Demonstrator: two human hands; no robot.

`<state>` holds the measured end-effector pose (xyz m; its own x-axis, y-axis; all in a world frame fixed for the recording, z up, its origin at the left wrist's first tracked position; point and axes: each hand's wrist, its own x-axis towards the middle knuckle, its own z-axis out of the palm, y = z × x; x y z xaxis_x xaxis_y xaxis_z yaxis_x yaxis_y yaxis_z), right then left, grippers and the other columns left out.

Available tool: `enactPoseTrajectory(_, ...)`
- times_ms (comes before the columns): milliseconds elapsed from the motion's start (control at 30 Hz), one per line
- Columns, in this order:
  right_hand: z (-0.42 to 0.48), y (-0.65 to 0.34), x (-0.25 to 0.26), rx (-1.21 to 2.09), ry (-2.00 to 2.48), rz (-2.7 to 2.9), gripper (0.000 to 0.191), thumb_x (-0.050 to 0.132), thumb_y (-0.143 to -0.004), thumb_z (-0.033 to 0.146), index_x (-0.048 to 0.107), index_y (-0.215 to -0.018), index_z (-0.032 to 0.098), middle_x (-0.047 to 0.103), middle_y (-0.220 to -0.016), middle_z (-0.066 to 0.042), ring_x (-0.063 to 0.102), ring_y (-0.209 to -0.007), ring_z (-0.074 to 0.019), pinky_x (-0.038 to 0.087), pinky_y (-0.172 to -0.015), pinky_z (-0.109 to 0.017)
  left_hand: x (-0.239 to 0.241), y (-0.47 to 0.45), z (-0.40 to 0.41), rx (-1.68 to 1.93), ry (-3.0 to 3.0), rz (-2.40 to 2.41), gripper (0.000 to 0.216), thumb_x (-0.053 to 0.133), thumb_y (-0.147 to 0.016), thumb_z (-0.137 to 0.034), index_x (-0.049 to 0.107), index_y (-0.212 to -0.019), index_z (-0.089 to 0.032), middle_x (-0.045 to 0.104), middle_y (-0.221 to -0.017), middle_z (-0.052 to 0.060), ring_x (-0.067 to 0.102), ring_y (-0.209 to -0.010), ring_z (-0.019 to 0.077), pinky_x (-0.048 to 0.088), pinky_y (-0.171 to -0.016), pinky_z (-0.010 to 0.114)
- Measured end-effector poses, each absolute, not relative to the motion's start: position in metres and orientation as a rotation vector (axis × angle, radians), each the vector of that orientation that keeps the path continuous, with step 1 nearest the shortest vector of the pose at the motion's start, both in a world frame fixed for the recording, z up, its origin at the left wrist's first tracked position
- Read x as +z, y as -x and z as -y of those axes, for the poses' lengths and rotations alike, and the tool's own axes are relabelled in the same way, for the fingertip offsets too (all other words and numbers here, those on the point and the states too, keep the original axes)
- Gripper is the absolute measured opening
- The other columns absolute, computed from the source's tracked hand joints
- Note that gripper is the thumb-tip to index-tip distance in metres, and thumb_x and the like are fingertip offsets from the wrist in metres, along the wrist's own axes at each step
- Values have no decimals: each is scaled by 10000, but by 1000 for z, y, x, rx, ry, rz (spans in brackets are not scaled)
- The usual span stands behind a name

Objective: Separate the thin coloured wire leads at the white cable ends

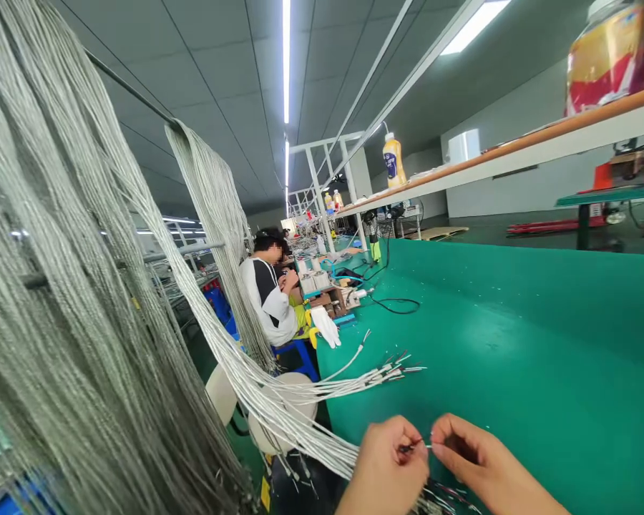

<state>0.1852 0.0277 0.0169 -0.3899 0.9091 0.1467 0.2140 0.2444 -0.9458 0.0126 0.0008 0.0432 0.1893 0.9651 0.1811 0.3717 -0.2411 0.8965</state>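
Left of center: person (258,290) in white-and-black top, seated on blue stool (304,357). Near center: white glove (326,327) at edge of green counter (542,350). Upper right: orange-edged shelf (515,151) with yellow bottle (392,163), larger yellow-and-red container (604,64). Top center: long ceiling light (286,64).

I hold my left hand (389,465) low before me, its back turned towards me, fingers (405,427) curled into a pinch. My right hand (477,455) faces it, just beside, thumb (451,459) and index finger (454,425) bent together, bare wrist (531,497) slanting from lower right.
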Motion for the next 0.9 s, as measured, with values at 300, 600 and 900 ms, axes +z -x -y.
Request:
enactPoseTrajectory(300,-18,-185,32,1154,1025,1833,311,519,-863,485,534,-769,188,426,-665,39,349,-651,-139,268,-601,-278,36,-11,-4,1003,-1831,-1270,62,521,-809,-183,534,-748,-184,402,-563,-71,310,-511,71,188,-451,229)
enactPoseTrajectory(600,-20,-192,33,1428,866,1720,291,576,-820,455,544,-694,194,547,-681,3,444,-684,-164,309,-652,-297,43,-12,2,991,-1815,-1261,40,554,-768,-150,564,-741,-178,401,-528,-82,332,-490,71,205,-451,226)
enactPoseTrajectory(900,-20,-189,32,1278,946,1853,346,505,-885,534,487,-764,211,531,-701,15,427,-681,-157,316,-634,-290,39,-12,-1,1009,-1801,-1301,32,545,-789,-176,570,-769,-180,374,-518,-87,303,-490,81,194,-458,243)
